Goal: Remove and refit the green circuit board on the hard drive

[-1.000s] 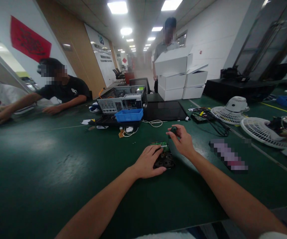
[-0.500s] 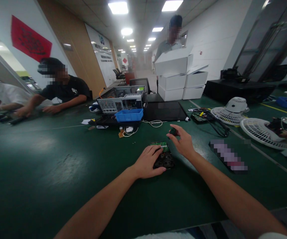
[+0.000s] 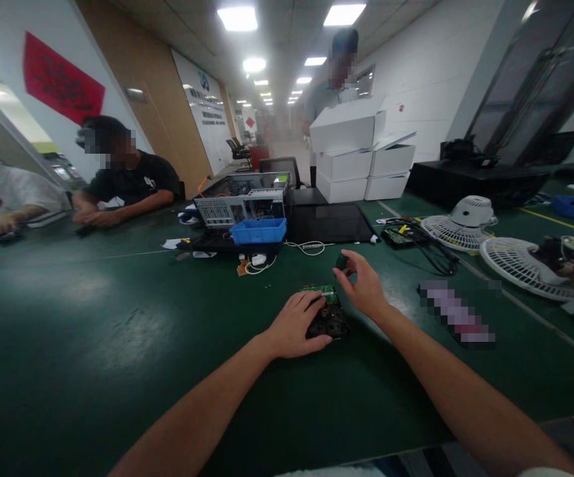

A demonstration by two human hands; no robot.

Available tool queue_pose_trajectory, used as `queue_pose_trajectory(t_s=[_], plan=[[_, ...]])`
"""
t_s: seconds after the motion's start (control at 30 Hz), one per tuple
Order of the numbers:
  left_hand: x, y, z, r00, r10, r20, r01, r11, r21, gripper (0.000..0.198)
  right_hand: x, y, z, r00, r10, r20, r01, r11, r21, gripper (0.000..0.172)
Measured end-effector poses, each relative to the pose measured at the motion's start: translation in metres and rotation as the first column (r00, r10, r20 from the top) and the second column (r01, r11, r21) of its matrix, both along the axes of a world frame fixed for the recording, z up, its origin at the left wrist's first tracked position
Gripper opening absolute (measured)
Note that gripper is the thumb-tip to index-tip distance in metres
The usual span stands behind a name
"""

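Note:
A small black device with a green circuit board lies on the green table. My left hand rests over its left side, fingers spread across the board and thumb along the near edge. Above and right of the device, my right hand pinches a small dark part between thumb and fingertips, raised off the table. What that part is cannot be made out.
Beyond are a blue tray, an open computer case, a black panel and white boxes. To the right lie a blurred phone-like object, cables and white fan parts. Several people are around the table.
My right hand has tilted slightly, and the dark part has shifted a little left. My left hand stays on the device. A person at the left has drawn their hands together.

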State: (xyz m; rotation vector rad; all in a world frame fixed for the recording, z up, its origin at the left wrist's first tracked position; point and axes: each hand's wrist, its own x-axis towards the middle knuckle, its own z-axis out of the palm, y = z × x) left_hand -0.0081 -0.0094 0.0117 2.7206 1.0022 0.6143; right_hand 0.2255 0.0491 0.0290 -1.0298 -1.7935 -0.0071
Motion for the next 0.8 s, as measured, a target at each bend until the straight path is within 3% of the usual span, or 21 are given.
queue_pose_trajectory(t_s=[0.67, 0.8], plan=[[-0.0001, -0.0001, 0.001, 1.0, -0.003, -0.006, 0.003, 1.0, -0.018, 0.087, 0.0018, 0.0014, -0.0009, 0.998, -0.05, 0.049, 0.047, 0.996, 0.07, 0.045], [0.0004, 0.001, -0.0012, 1.0, -0.01, 0.008, 0.01, 1.0, -0.011, 0.088, 0.0015, -0.0001, 0.0032, 0.997, -0.016, 0.078, 0.009, 0.997, 0.082, 0.043]])
